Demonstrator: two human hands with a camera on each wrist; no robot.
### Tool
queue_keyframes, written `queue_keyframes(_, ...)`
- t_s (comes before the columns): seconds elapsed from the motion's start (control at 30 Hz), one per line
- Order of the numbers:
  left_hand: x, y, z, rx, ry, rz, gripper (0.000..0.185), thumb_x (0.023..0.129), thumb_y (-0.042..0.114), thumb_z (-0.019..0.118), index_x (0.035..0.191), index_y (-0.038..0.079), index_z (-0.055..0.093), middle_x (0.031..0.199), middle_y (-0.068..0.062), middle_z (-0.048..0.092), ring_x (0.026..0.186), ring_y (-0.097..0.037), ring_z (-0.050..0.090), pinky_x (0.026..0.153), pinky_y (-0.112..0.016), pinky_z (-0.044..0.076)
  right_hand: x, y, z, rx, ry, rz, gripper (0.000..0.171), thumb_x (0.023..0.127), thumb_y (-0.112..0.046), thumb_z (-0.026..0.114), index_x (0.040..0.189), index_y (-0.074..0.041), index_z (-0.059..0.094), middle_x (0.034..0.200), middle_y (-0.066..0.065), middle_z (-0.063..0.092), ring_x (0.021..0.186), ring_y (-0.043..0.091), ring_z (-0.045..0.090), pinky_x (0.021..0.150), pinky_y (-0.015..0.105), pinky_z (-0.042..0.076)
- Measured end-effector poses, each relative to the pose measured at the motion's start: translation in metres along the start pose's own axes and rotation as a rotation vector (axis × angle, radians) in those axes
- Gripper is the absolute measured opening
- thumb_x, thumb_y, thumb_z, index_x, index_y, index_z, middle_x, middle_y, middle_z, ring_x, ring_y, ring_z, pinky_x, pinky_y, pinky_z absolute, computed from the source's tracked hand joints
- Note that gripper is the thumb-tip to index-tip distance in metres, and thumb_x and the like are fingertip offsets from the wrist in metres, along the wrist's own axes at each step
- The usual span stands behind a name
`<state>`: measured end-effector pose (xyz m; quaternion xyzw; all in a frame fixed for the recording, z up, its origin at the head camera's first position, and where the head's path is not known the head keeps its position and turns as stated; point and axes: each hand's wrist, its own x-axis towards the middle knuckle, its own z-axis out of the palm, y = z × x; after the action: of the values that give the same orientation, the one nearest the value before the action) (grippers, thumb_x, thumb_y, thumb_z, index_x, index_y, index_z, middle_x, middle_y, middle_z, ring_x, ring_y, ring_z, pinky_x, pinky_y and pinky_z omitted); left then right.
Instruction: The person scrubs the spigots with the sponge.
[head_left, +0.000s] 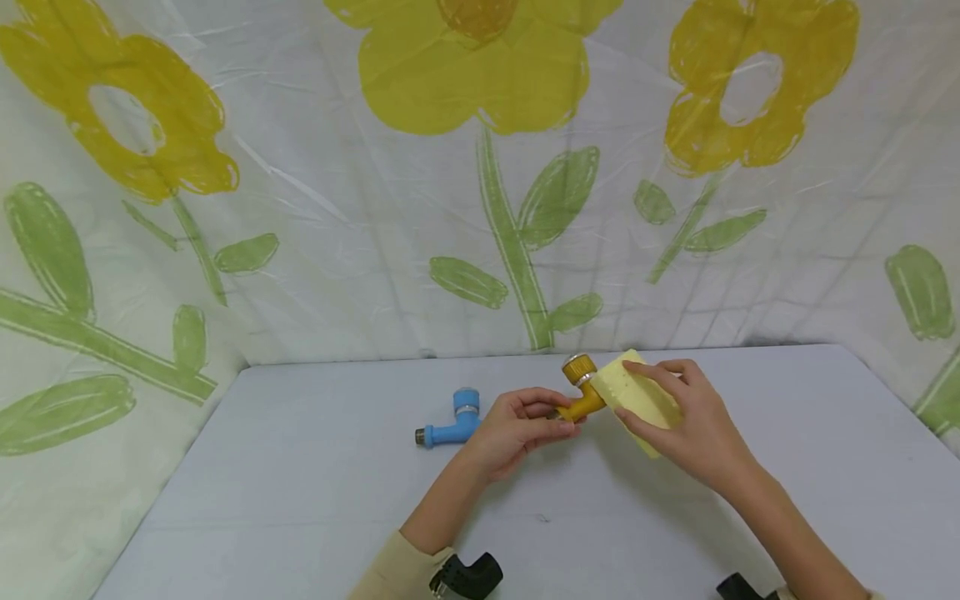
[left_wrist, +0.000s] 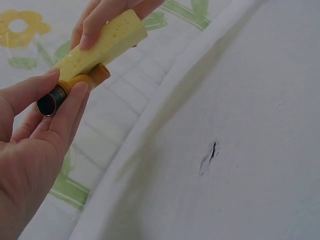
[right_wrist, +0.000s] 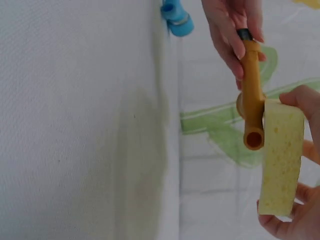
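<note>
My left hand (head_left: 525, 421) pinches the threaded end of an orange tap fitting (head_left: 579, 392) and holds it above the table. The same orange fitting (right_wrist: 251, 95) shows in the right wrist view with its open spout toward the camera. My right hand (head_left: 678, 421) grips a pale yellow sponge (head_left: 637, 396) and presses it against the fitting's side. In the left wrist view the sponge (left_wrist: 102, 47) lies over the orange fitting (left_wrist: 75, 85), whose dark metal mouth faces the camera. A blue tap fitting (head_left: 453, 421) lies on the table left of my left hand.
The white table (head_left: 300, 467) has a small dark mark (left_wrist: 210, 152) on its surface. A flower-printed plastic sheet (head_left: 480, 167) hangs behind and around the table. The blue fitting (right_wrist: 176, 17) sits near the table's far edge.
</note>
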<state>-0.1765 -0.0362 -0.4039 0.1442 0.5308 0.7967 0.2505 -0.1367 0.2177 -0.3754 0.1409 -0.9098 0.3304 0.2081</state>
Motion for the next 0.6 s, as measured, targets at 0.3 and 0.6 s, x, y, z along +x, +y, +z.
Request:
queue_keyframes(0.3,-0.0016,0.0021,-0.0014,-0.006,0.009,-0.012,0.028,0.095,-0.020,0.061,0.114,-0.003,0.072,0.135,-0.022,0.069,0.107,-0.022,0.076,0.092,-0.033,0.063,-0.0002,-0.0057,0.0064,-0.010,0.109,-0.065,0.060,0.075,-0.017,0.095,0.131,-0.013,0.073,0.117,0.015,0.058,0.094,0.026,0.056,0.065,0.026,0.046)
queue_keyframes(0.6,-0.0012,0.0044,-0.0023,0.044,-0.009,-0.023,0.024,0.097,-0.017,0.061,0.120,-0.013,0.066,0.143,-0.026,0.063,0.117,-0.031,0.073,0.097,-0.035,0.062,-0.0011,-0.0063,0.0086,-0.023,0.150,-0.058,0.061,0.073,-0.018,0.097,0.129,-0.015,0.073,0.116,0.015,0.058,0.092,0.025,0.055,0.065,0.026,0.046)
